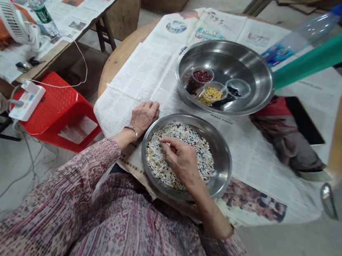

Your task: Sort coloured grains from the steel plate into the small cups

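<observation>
A shallow steel bowl (227,174) in front of me holds a spread of mixed grains (170,136), mostly white with yellow, dark and reddish bits. Over the grains, my right hand (182,158) pinches thumb and forefinger together; whatever is between the tips is too small to make out. My left hand (144,116), a bracelet at its wrist, rests on the newspaper by the bowl's left rim with its fingers curled in. Behind stands a larger steel basin (230,52) with clear cups of dark red beans (201,76), yellow grains (211,94) and black grains (234,91).
Newspaper (133,77) covers the round table. To the right lie a dark tablet-like slab (304,119), a crumpled cloth (288,138) and glasses (328,201). A bottle with a green tube (330,50) leans behind. Leftward are a red stool (53,118), power strip (27,100) and fan (12,19).
</observation>
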The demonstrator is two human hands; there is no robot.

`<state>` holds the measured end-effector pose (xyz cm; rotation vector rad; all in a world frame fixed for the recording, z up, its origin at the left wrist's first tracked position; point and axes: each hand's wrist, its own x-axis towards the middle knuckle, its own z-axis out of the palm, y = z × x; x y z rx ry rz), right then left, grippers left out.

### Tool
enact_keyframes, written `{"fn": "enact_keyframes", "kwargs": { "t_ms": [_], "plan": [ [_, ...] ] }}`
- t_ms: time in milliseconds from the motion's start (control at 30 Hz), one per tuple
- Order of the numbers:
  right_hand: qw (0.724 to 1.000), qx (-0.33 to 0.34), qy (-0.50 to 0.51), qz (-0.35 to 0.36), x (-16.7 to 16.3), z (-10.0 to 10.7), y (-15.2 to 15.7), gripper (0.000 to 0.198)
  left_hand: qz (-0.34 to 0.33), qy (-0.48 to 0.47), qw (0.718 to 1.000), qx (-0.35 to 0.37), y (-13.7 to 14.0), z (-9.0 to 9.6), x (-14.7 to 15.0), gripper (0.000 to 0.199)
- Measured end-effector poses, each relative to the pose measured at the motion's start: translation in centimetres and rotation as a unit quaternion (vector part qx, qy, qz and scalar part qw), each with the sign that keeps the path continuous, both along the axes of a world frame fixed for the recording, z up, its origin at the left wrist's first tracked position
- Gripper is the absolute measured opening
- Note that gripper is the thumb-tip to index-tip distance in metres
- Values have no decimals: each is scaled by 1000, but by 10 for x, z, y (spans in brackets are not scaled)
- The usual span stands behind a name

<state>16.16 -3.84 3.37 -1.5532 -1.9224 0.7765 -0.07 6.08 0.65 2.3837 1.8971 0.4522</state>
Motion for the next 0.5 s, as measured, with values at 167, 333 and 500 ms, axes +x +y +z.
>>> {"fn": "enact_keyframes", "kwargs": {
  "t_ms": [167,333,500],
  "plan": [
    [997,-37,12,-60,7,2,1,31,-1,-9,1000,-3,-1,1,0,21],
    [997,11,-76,-27,7,2,0,22,4,-12,1000,-11,-1,2,1,20],
    [989,53,-138,5,3,0,-3,23,4,4,1000,-7,0,2,1,20]
  ]
}}
